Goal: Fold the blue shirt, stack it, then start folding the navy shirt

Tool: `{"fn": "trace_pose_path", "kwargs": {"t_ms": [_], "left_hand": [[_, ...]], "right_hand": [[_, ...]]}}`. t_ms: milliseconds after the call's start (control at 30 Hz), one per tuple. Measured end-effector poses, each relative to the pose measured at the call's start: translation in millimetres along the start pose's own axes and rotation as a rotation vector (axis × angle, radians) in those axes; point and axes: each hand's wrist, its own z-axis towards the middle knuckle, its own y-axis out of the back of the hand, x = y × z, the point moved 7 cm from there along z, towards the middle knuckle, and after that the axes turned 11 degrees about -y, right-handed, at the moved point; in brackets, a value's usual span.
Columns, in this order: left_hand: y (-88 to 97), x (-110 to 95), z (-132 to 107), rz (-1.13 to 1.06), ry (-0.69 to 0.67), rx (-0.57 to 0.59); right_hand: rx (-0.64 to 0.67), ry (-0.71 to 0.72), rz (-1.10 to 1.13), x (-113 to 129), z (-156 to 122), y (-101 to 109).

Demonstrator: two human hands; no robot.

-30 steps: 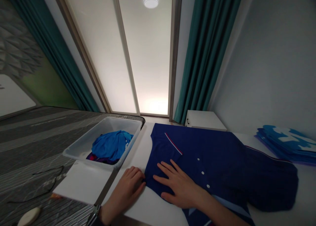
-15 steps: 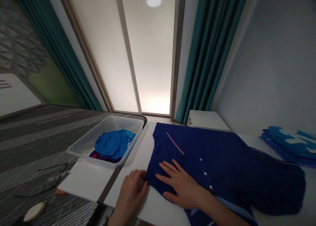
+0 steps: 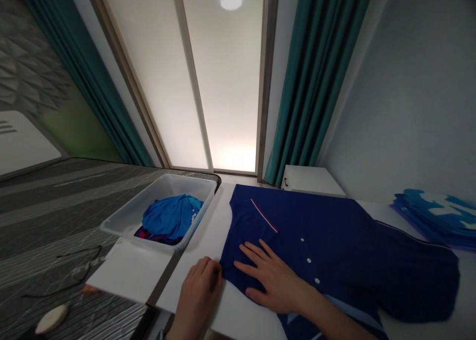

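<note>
A dark navy shirt (image 3: pixel 334 236) with white buttons and a red-and-white trimmed sleeve edge lies spread on the white table, one sleeve folded in across its left part. My right hand (image 3: pixel 273 283) rests flat on that folded part, palm down and fingers spread. At the shirt's left edge, my left hand (image 3: pixel 201 288) has its fingers curled in, thumb and forefinger pinching the cloth's corner. The tips of the left fingers are partly hidden.
Left of the shirt stands a translucent plastic bin (image 3: pixel 122 216) holding a crumpled blue garment (image 3: pixel 173 216) and darker cloth. A stack of folded blue clothes (image 3: pixel 435 213) sits at the far right. Behind the table is a white cabinet (image 3: pixel 314 180).
My left hand has curled further, its thumb and forefinger closing at the shirt's edge. My right hand and the shirt are nearly unchanged.
</note>
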Motion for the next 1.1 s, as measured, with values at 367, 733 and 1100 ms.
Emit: {"fn": "trace_pose_path", "kwargs": {"t_ms": [367, 733, 1100], "left_hand": [[11.6, -3.2, 0.0, 0.092, -0.082, 0.004], [17.0, -7.9, 52.2, -0.067, -0.232, 0.074], [-56.1, 2.1, 109.0, 0.184, -0.235, 0.349]], "right_hand": [[-0.005, 0.002, -0.005, -1.7, -0.1, -0.8], [-0.287, -0.022, -0.102, -14.8, 1.7, 10.1], [-0.341, -0.188, -0.285, -48.3, 3.8, -0.2]]}}
